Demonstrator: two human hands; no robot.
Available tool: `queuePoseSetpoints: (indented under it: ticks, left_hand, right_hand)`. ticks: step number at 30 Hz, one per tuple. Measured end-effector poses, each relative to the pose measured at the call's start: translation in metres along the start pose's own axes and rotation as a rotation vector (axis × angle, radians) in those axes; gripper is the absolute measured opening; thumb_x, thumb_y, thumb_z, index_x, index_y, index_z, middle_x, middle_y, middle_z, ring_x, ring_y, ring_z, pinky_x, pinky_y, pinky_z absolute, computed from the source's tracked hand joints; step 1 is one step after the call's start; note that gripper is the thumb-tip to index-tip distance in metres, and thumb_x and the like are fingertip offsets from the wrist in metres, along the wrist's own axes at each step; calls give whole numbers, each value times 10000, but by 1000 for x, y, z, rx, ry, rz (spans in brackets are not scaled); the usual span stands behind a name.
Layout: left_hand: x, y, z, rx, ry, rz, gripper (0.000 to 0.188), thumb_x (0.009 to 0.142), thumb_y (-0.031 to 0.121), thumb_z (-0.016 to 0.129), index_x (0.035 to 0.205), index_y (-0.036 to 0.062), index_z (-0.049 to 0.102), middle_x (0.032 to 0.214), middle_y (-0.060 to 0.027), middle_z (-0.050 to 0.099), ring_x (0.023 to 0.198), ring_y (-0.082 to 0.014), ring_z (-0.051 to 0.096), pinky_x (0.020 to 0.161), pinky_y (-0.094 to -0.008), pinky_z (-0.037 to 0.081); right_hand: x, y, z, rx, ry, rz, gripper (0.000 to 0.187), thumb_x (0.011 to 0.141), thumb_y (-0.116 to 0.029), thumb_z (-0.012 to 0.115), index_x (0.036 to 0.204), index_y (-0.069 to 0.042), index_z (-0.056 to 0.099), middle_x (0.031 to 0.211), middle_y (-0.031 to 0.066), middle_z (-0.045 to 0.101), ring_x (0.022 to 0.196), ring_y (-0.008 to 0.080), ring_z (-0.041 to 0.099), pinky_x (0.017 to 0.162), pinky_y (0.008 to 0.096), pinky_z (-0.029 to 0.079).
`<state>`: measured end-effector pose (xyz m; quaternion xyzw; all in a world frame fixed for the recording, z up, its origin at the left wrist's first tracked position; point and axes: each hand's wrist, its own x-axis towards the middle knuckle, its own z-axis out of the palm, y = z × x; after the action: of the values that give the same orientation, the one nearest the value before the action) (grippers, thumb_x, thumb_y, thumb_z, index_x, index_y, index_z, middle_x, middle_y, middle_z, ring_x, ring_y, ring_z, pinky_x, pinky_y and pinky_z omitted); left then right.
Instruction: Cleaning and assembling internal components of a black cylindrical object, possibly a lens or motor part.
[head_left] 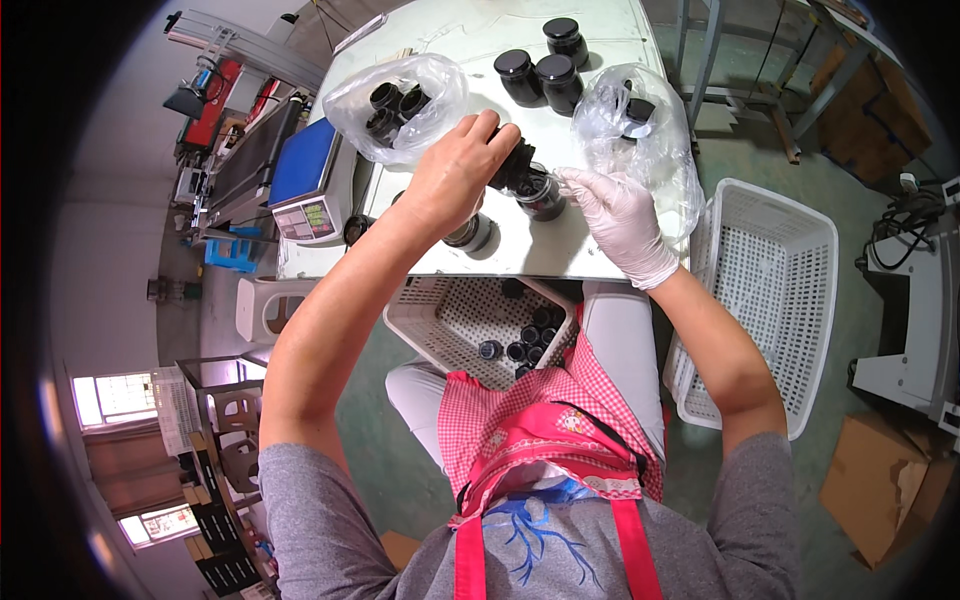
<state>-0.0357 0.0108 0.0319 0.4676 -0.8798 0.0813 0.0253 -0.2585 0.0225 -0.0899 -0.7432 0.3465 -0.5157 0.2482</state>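
My bare left hand (455,175) is wrapped around a dark jar (515,165), which it holds tilted over a dark glass jar (541,200) standing on the table. The tilted jar's mouth and contents cannot be made out. Close beside the standing jar's rim, my white-gloved right hand (618,222) has its fingertips pinched together. What they hold, if anything, is too small to name. Below my left wrist stands another glass jar (468,234), partly covered by the forearm. A further dark jar (357,230) sits by the scale.
Clear plastic bags with dark jars lie left (455,85) and right (668,190). Several black-lidded jars (560,80) stand at the back. A blue-topped scale (303,165) is at left. One white crate (425,318) holds dark jars below the table; another crate (822,300) stands right.
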Motion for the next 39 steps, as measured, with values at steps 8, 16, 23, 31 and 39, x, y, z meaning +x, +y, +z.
queuePoseSetpoints:
  ticks: [8,16,23,31,39]
  left_hand:
    - [1,0,0,8,4,-21,548,715,-124,673,1212,49,523,1168,-132,543,1135,-366,591,872,-463,559]
    - [1,1,-1,14,24,19,481,747,-101,650,1188,47,529,1164,-133,547,1153,-361,583,876,-460,566]
    - [-1,-1,1,42,35,32,478,750,-95,642,1192,50,530,1164,-132,548,1153,-363,583,861,-457,578]
    - [3,4,-1,65,41,44,464,769,-64,660,1202,56,543,1161,-128,563,1144,-339,596,874,-443,573]
    - [3,4,0,57,48,62,457,764,-52,669,1192,60,554,1147,-132,569,1114,-331,601,884,-433,567]
  right_hand:
    - [4,4,5,250,34,65,220,1039,-116,637,1208,-30,748,1011,120,783,882,171,758,785,290,589]
    - [13,-1,-3,32,-36,1,217,1008,-91,657,1196,-65,761,1000,123,780,909,231,743,804,338,565]
    - [8,-4,-9,112,-45,91,228,1027,-87,634,1221,-56,749,1042,99,786,946,195,745,845,317,575]
    - [16,-1,14,387,-38,237,245,1063,-86,585,1256,-26,724,1110,94,776,929,134,723,844,282,578]
    - [16,-5,-7,64,-138,142,241,1063,-98,588,1245,-42,736,1084,98,781,913,134,725,830,273,576]
